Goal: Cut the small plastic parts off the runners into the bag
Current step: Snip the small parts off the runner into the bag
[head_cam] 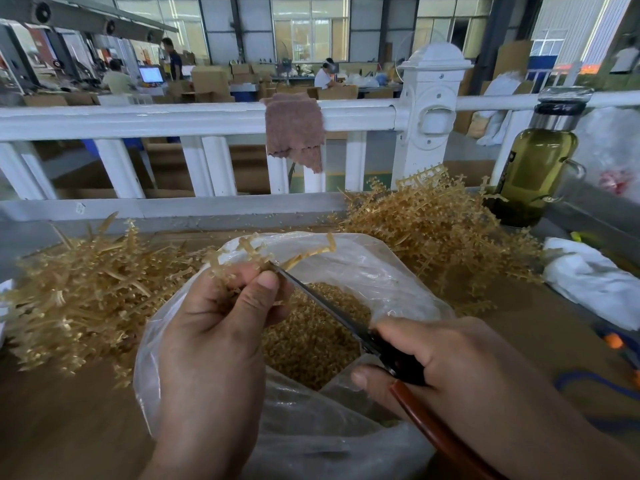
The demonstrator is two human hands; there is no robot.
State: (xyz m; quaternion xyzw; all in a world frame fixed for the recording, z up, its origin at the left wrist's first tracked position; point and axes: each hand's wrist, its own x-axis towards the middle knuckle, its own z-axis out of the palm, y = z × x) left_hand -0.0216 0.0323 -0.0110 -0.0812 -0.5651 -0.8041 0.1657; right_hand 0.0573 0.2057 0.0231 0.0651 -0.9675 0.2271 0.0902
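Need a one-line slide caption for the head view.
Left hand holds a runner over the open bag of cut parts; right hand sets scissors against it.

A factory floor or plastics workshop: a large hall with high metal-framed windows, stacks of cardboard boxes, a machine with a lit screen and workers at benches beyond a white railing. On the near workbench lie heaps of amber plastic runners and a bag of cut parts
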